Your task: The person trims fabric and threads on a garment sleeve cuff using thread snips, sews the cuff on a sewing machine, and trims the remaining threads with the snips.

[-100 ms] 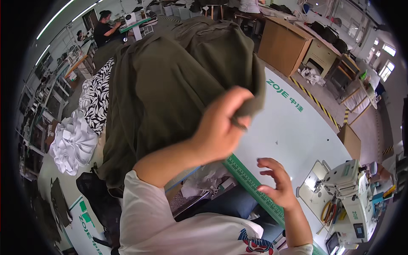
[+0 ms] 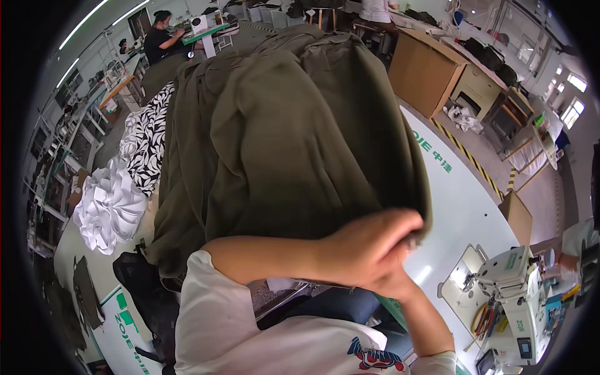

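Note:
A large dark olive-green cloth [image 2: 281,144] lies heaped and draped over the table in folds. My left hand [image 2: 375,244] is closed on its near right edge, blurred by motion. Just under it, my right hand [image 2: 395,278] meets the left at the same corner of cloth. The right hand's fingers are mostly hidden behind the left one, so its grip does not show. To the right of both hands stands a white sewing machine [image 2: 509,269] on the light tabletop [image 2: 447,200].
Left of the cloth lie a white ruffled fabric bundle [image 2: 109,206] and black-and-white leaf-print fabric [image 2: 150,144]. A black mesh bag [image 2: 147,300] sits near my left side. Scissors [image 2: 481,322] rest by the machine. Cardboard boxes [image 2: 425,72] stand beyond; a co-worker [image 2: 164,40] sits far left.
My left hand has moved right and toward me, drawing the cloth's edge over the table. My right hand, open and apart before, has come up to meet it.

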